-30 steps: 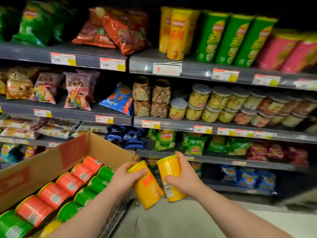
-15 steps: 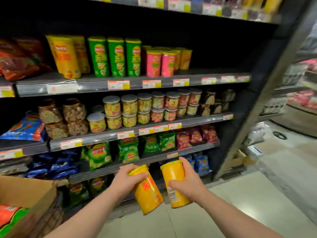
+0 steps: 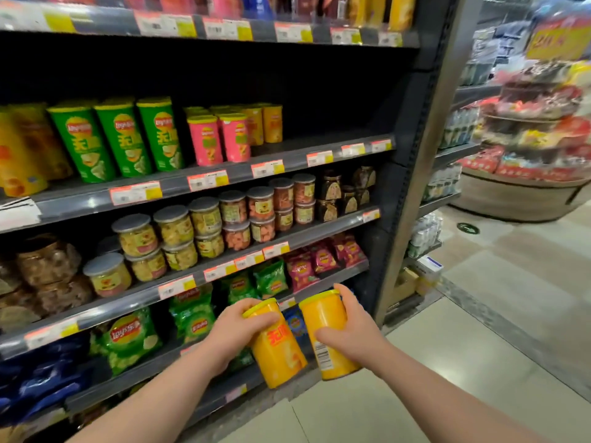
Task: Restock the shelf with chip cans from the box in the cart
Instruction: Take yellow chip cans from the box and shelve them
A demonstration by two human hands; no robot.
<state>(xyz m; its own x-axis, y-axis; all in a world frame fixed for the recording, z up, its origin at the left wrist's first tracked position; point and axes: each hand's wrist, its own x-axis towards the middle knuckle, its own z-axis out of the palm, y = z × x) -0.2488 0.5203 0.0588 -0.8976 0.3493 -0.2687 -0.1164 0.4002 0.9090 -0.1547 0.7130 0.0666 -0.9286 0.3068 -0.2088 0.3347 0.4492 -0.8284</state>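
Fingers of the left hand (image 3: 236, 330) clamp a lidded yellow cardboard chip can (image 3: 281, 353); at its three o'clock, the right hand (image 3: 351, 334) clamps a second lidded can (image 3: 323, 318).

Lidded snack jars (image 3: 204, 219) stacked two high, green chip bags (image 3: 128, 337) ranged beneath, dark jars (image 3: 331, 190) set at the row's right end, round display stand (image 3: 511, 199) piled with packets.

Pale tiled floor (image 3: 479, 346) stretches past a grey steel upright (image 3: 425, 161) to a round, blurred display stand (image 3: 518, 199).
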